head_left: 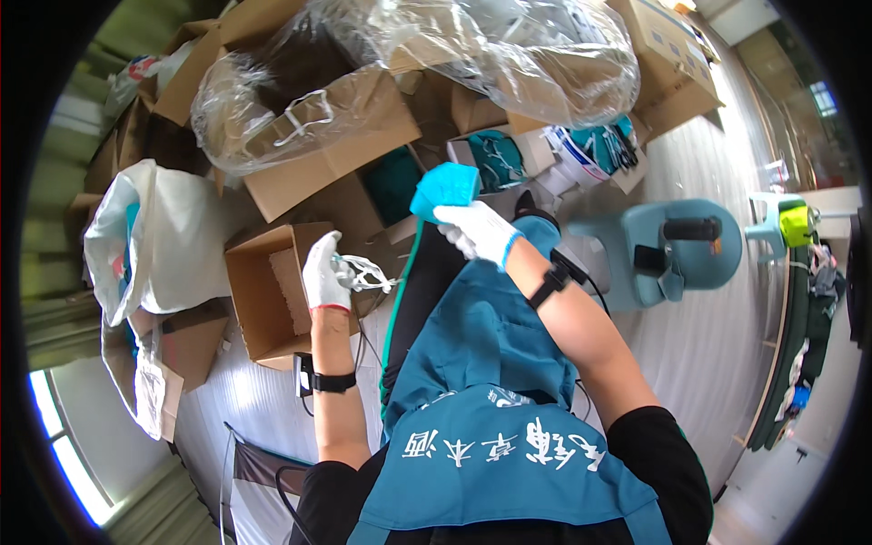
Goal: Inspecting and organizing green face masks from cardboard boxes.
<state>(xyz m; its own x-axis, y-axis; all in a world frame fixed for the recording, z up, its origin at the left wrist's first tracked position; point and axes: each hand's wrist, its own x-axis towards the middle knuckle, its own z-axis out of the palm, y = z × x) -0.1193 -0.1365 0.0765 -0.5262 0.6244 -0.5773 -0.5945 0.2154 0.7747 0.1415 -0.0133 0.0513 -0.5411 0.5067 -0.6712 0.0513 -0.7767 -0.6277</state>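
L hand (325, 271), white glove w/ red cuff, fingers curled shut round a small white plastic hanger-like piece (368, 272); piece sticks out to the right of the fingertips, toward the person's lap. R hand (480, 232), white glove w/ blue cuff, fingers pinched on the lower edge of a bright blue folded cloth (445, 189); cloth stands up just above the fingertips, well clear of the L hand's piece. Exact finger count on the cloth: can't tell, thumb side hidden.

Both wrists carry black straps; a small device sits on the L forearm band (304, 375).

Just left of the L fingers: open brown carton (263, 300), flaps up, inside mostly bare cardboard. Further left of it, a white sack (154, 241), mouth open. Above both hands: big clear plastic bag (427, 64) draped over more cartons, a white hanger shape showing thru the film. Beyond the R fingertips, small boxes w/ teal items (500, 159) packed in. Right of the R hand: pale blue plastic stool (663, 250), dark objects resting on its seat. Person wears a blue apron (490, 400) over black top; apron lies below both hands.
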